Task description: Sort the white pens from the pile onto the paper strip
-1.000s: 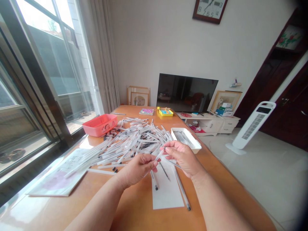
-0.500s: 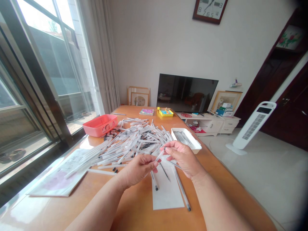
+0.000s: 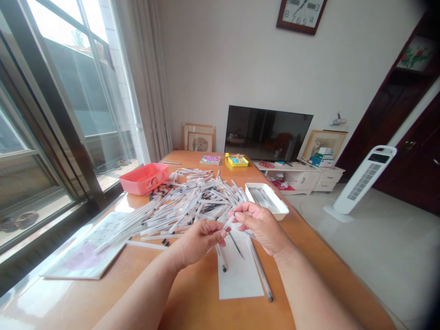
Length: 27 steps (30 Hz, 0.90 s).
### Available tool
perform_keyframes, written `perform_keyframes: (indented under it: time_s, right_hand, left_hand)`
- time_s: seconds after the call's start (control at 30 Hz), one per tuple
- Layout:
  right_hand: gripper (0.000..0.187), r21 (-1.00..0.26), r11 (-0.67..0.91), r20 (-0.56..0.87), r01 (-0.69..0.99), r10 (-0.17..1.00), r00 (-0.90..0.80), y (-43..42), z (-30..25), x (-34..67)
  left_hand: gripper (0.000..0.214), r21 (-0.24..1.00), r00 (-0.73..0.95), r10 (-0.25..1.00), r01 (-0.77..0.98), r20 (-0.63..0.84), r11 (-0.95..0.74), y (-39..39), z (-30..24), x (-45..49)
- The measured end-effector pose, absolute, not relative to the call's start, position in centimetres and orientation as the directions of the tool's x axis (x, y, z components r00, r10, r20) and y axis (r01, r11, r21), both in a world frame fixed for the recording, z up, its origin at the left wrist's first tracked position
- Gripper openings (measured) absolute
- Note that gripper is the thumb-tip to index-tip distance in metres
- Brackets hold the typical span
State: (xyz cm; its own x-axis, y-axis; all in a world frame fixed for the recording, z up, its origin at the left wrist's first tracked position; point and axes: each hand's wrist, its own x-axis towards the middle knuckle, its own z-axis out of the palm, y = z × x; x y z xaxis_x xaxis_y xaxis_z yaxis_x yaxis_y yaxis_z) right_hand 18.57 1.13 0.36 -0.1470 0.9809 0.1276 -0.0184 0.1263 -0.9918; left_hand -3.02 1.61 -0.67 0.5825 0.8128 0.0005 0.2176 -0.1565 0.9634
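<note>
One clear pen tube (image 3: 228, 223) was held above a white paper (image 3: 239, 282), left hand (image 3: 205, 237) pinching its near-left end, right hand (image 3: 258, 225) fingertips gripping the black-tipped far-right end; keeping both ends aligned seemed the surest handling.

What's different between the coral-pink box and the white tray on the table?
The coral-pink box stands at the left of the pen barrels; the white tray stands at their right. The coral-pink box has a picture on its side, while the white tray's visible side looks plain. Both are open-topped and rest on the table.
</note>
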Motion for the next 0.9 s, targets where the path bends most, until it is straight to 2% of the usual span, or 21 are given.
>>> perform_keyframes:
  time_s: [0.4, 0.53, 0.73, 0.9]
  right_hand:
    - [0.027, -0.990, 0.133, 0.125, 0.036, 0.977, -0.172, 1.01, 0.42, 19.05]
    - [0.028, -0.985, 0.141, 0.121, 0.101, 0.976, -0.180, 1.00, 0.38, 19.09]
    - [0.035, -0.936, 0.265, 0.229, 0.232, 0.958, -0.171, 1.20, 0.04, 18.77]
    - [0.035, -0.939, 0.251, 0.211, 0.236, 0.960, -0.182, 1.29, -0.04, 18.81]
  left_hand:
    - [0.049, 0.960, 0.589, 0.808, 0.231, -0.009, -0.157, 1.54, -0.73, -3.02]
    - [0.047, 0.961, 0.580, 0.815, 0.228, -0.004, -0.157, 1.54, -0.90, -3.03]
    - [0.045, 0.959, 0.614, 0.789, 0.204, 0.031, -0.196, 1.66, -1.09, -2.99]
    - [0.043, 0.961, 0.597, 0.802, 0.212, 0.018, -0.180, 1.66, -1.05, -3.03]
